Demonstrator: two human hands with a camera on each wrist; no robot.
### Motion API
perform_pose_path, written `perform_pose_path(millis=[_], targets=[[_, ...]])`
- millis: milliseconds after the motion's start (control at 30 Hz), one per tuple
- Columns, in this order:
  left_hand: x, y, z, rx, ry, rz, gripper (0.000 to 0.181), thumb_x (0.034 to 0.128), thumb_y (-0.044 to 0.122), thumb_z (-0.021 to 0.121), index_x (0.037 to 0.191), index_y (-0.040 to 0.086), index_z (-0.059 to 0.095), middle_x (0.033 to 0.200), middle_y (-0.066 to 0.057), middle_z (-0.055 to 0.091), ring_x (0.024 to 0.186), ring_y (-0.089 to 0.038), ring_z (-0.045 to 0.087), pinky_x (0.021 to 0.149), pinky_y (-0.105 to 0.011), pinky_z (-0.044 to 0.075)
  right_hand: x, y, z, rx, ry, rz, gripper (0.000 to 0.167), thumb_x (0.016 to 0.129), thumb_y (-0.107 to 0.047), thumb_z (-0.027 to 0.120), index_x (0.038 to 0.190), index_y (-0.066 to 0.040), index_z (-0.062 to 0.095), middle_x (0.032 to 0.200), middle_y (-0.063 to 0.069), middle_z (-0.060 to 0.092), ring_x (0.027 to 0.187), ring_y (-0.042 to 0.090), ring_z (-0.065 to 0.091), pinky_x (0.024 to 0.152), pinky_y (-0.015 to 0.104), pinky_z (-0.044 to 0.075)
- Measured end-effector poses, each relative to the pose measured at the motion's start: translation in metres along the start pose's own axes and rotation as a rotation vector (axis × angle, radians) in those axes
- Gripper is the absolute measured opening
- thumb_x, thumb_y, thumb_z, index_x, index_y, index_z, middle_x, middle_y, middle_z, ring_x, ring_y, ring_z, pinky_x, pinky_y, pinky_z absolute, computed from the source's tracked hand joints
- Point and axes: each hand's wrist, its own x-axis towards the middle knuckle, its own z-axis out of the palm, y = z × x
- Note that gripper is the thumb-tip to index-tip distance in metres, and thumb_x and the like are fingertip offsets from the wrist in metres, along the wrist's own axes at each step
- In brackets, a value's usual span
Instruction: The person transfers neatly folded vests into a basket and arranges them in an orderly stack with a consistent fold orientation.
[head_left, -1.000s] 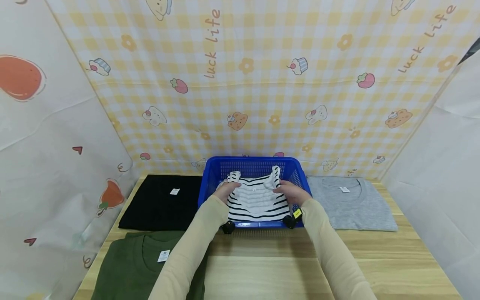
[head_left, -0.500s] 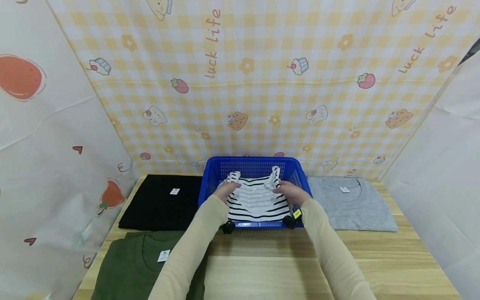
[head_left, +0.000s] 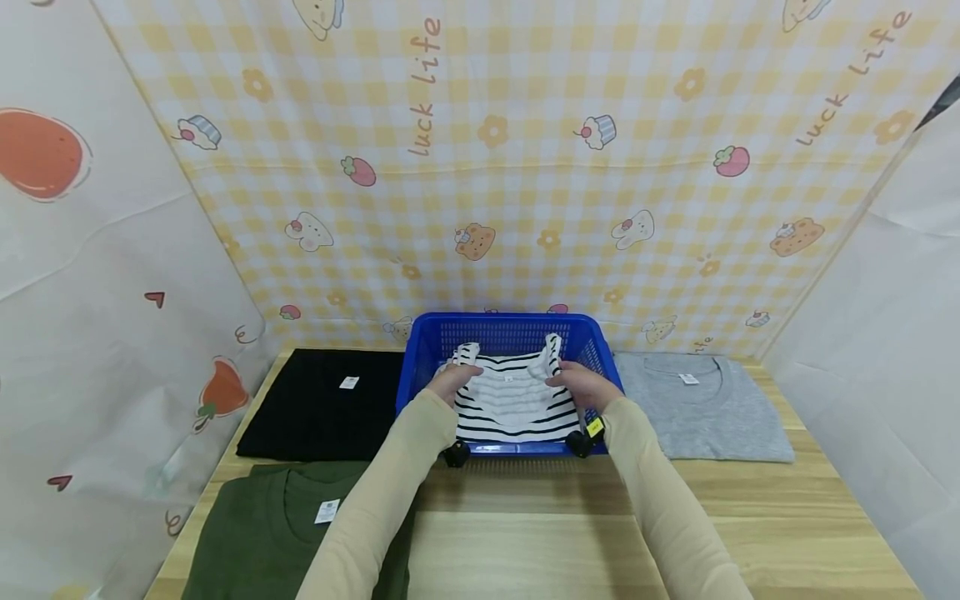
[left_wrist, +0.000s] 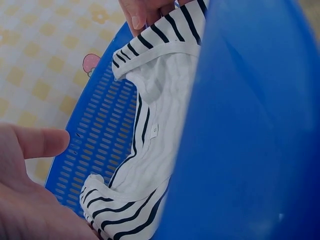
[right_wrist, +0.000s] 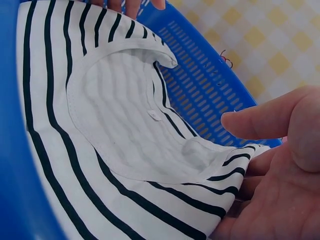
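Note:
A black-and-white striped shirt (head_left: 517, 432) with a white inside and neck tag lies in a blue plastic basket (head_left: 510, 317). Its shoulders stand up at both sides. My left hand (head_left: 453, 382) touches the shirt's left side; in the left wrist view its thumb (left_wrist: 45, 142) is stretched out, apart from the cloth, and the fingers are mostly hidden. On the opposite side, my right hand (head_left: 585, 386) has its fingers against the outside of the shirt. The right wrist view shows that thumb (right_wrist: 260, 120) straight and off the fabric.
A folded black shirt (head_left: 315, 412) lies left of the basket, with a dark green shirt (head_left: 251, 533) nearer the front. A grey shirt (head_left: 690, 417) lies to the right. Behind the wooden table (head_left: 525, 542) hangs a yellow checked cloth (head_left: 525, 192).

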Motion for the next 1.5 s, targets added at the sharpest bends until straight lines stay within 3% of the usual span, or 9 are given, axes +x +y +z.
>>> perform_pose_path(millis=[633,933,1133,1300,1500], targets=[[-0.002,0.000,-0.001,0.026,0.000,-0.002,0.078,0.0899,0.026,0.051,0.146,0.010,-0.001,0.149,-0.019,-0.003,0.135,-0.039,0.004,0.108,-0.052,0.013,-0.005,-0.002,0.001,-0.051,0.052,0.002,0.076,0.091,-0.010,0.048,0.143,0.002,-0.005,0.149,0.023,-0.006,0.136,0.039,0.002,0.107,0.051,0.015],[-0.008,0.003,-0.001,0.013,-0.007,0.006,0.081,0.0903,0.027,0.049,0.146,0.014,-0.007,0.151,-0.011,-0.012,0.136,-0.038,-0.002,0.108,-0.053,0.009,-0.008,-0.006,0.001,-0.040,0.049,-0.002,0.075,0.093,-0.012,0.046,0.142,0.004,-0.008,0.149,0.024,-0.006,0.135,0.040,0.004,0.108,0.051,0.015],[-0.014,0.002,-0.003,0.024,-0.022,0.025,0.083,0.0894,0.031,0.051,0.146,0.017,-0.008,0.151,-0.010,-0.012,0.136,-0.037,-0.005,0.107,-0.056,0.006,-0.015,-0.008,0.001,-0.075,0.082,-0.017,0.075,0.094,-0.021,0.045,0.143,0.002,-0.007,0.149,0.023,-0.006,0.136,0.039,0.002,0.108,0.051,0.014],[-0.027,0.001,-0.006,0.046,-0.046,0.084,0.082,0.0906,0.032,0.050,0.146,0.015,-0.009,0.151,-0.010,-0.012,0.136,-0.037,-0.006,0.106,-0.057,0.005,-0.027,-0.011,0.005,-0.096,0.091,-0.073,0.073,0.095,-0.024,0.044,0.145,-0.003,-0.005,0.150,0.020,-0.007,0.136,0.038,-0.002,0.108,0.051,0.012],[-0.044,0.001,-0.009,0.065,-0.077,0.173,0.079,0.0924,0.030,0.047,0.146,0.011,-0.007,0.151,-0.012,-0.010,0.137,-0.033,-0.003,0.108,-0.053,0.009,-0.048,-0.012,0.016,-0.034,0.052,-0.152,0.072,0.096,-0.025,0.044,0.146,-0.008,-0.006,0.150,0.016,-0.013,0.136,0.036,-0.007,0.108,0.053,0.008]])
